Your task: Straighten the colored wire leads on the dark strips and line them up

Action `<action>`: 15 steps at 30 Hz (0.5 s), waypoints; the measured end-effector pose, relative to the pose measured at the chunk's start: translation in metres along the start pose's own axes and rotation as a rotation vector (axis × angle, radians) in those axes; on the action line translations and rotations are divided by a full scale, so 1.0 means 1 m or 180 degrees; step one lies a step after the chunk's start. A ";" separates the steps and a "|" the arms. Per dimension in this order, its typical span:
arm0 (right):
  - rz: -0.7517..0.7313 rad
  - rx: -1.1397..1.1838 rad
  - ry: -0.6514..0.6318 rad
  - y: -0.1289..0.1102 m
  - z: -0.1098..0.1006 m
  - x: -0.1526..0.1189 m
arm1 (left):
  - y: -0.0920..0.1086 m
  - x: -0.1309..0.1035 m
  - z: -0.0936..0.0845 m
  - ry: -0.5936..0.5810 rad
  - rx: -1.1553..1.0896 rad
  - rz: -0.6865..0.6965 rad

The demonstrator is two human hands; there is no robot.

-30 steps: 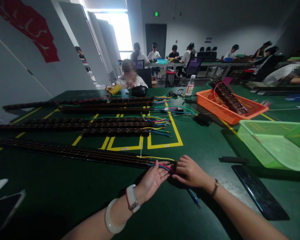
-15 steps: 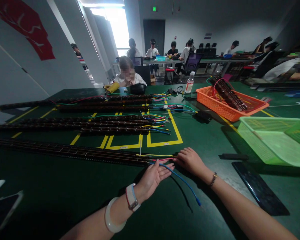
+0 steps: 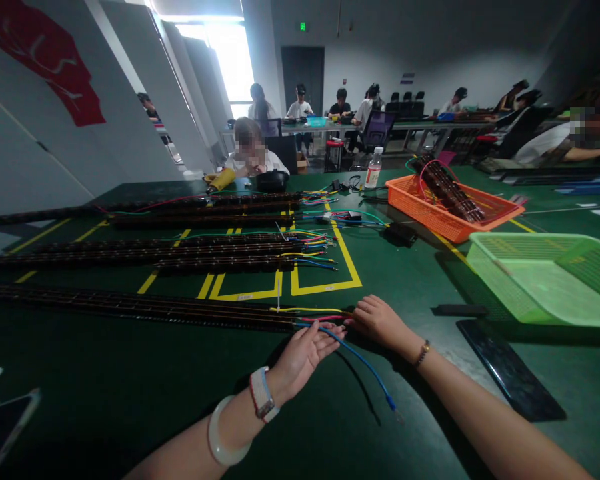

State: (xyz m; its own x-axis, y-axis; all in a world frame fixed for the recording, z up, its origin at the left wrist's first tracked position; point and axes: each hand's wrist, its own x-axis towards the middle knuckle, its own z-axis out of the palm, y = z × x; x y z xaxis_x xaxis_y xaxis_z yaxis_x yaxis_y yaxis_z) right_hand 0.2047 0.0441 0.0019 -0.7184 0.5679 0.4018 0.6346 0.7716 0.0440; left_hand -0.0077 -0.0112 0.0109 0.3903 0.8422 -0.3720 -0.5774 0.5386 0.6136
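Note:
A long dark strip bundle [image 3: 180,308] lies across the near part of the table, with coloured wires coming out of its right end. My right hand [image 3: 380,327] is closed at the ends of the yellow wire [image 3: 310,310] and the red wire [image 3: 333,319]; its fingertips are partly hidden. Just below, my left hand [image 3: 303,357] is turned palm up with its fingers stretched out. The blue wire [image 3: 363,360] runs over those fingers beside the thumb, and its terminal end hangs free to the right. A white cable tie [image 3: 279,299] stands up from the bundle.
More strip bundles [image 3: 220,248] lie farther back over yellow tape lines. On the right are a green basket [image 3: 545,320], an orange basket [image 3: 430,223], a dark phone-like slab [image 3: 510,373] and a small black bar [image 3: 460,311]. A person [image 3: 275,160] sits opposite, near a bottle [image 3: 373,168].
The view has shifted slightly, so the table's things sit a little more to the left. Both hands keep nearly the same pose at the wires.

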 end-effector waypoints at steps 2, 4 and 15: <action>-0.0088 0.0086 -0.0059 -0.002 -0.004 -0.003 | 0.000 0.000 0.000 -0.0051 0.0065 -0.0022; -0.0053 0.0235 -0.0043 -0.002 -0.007 -0.005 | 0.000 -0.001 0.000 -0.0099 0.0131 -0.0034; 0.1853 0.3826 -0.2297 -0.009 -0.036 -0.007 | -0.001 -0.001 0.000 -0.0117 0.0145 -0.0033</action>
State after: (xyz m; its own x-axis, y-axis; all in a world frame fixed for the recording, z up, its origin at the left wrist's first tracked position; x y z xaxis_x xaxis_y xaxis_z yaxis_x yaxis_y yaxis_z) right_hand 0.2146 0.0226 0.0318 -0.6651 0.6060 -0.4363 0.5243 -0.0369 -0.8507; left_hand -0.0075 -0.0121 0.0103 0.4226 0.8346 -0.3533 -0.5403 0.5450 0.6412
